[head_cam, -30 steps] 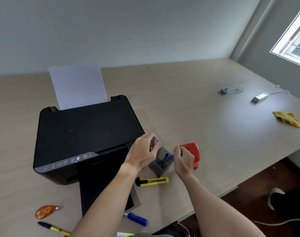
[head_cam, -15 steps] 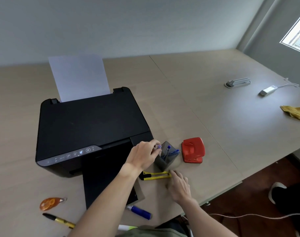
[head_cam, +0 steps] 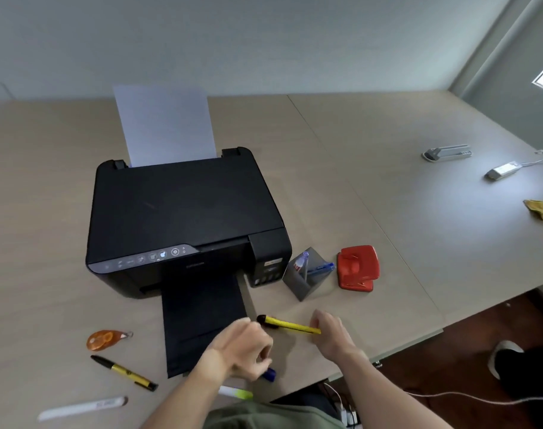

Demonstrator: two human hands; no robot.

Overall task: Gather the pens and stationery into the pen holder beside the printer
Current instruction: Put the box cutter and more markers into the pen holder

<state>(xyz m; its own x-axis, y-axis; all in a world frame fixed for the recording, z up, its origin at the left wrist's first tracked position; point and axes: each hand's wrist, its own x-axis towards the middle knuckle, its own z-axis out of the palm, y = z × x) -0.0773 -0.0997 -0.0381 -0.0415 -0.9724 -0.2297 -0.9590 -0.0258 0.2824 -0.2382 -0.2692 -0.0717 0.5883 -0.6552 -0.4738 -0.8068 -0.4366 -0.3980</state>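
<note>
Left hand (head_cam: 243,348) has left the pen holder (head_cam: 307,278), now curled low over blue marker (head_cam: 268,373); grip unclear. Right hand (head_cam: 327,331) pinches yellow utility knife (head_cam: 290,326). Holder stands beside printer (head_cam: 183,218), 2 pens inside.

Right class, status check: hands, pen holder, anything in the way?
Right hand gripping the yellow utility knife. Left hand curled over the blue marker, grip unclear. Pen holder upright, two pens in. Path to it clear.
</note>
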